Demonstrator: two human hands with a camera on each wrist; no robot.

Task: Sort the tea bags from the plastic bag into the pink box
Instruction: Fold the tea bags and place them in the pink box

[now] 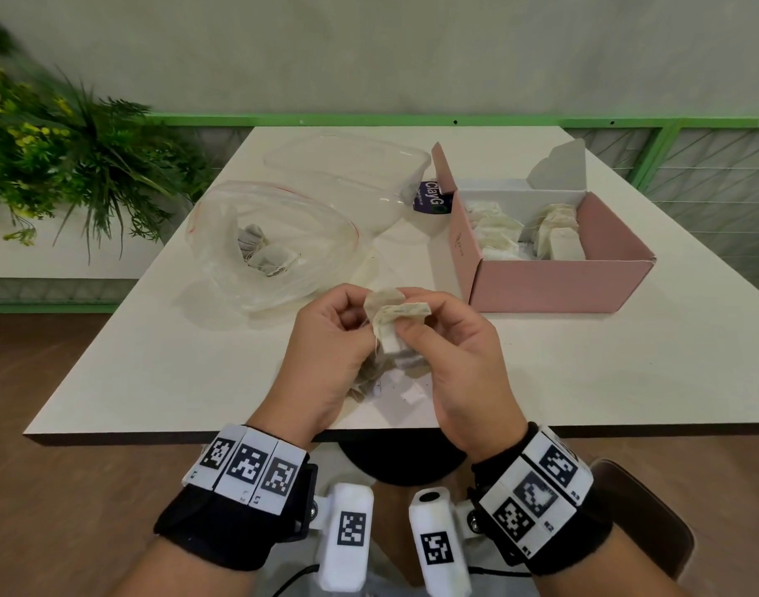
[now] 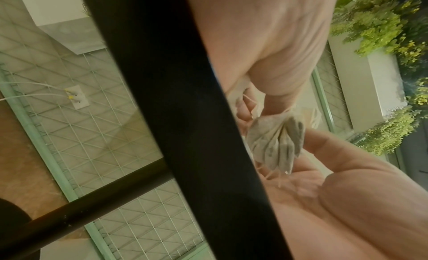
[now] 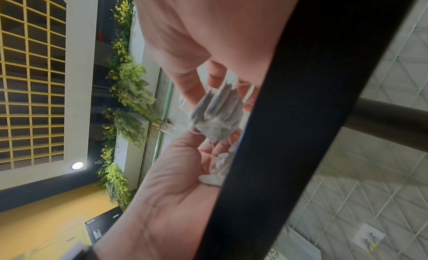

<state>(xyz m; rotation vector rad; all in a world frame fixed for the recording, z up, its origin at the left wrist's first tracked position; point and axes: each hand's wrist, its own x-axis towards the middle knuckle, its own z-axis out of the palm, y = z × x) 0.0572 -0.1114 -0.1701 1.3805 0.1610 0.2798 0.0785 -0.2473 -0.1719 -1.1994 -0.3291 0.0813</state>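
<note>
Over the table's front edge, my left hand [image 1: 356,314] and right hand [image 1: 416,321] together pinch a small bunch of beige tea bags [image 1: 395,318]. Their strings and white tags [image 1: 406,364] hang between my palms. In the left wrist view the tea bags [image 2: 275,143] fan out just past the black table edge. The right wrist view shows the same bunch of tea bags [image 3: 217,115] with the tags [image 3: 215,174] lying in my right palm. The clear plastic bag [image 1: 274,234] lies open at centre left, a few tea bags [image 1: 268,254] inside. The pink box [image 1: 554,282] stands open at right and holds several tea bags [image 1: 498,230].
A clear plastic tub [image 1: 347,165] sits behind the bag, with a purple label [image 1: 431,198] beside the box. The white table [image 1: 153,359] has bare surface at front left and front right. Green plants [image 1: 59,144] stand off the table's left side.
</note>
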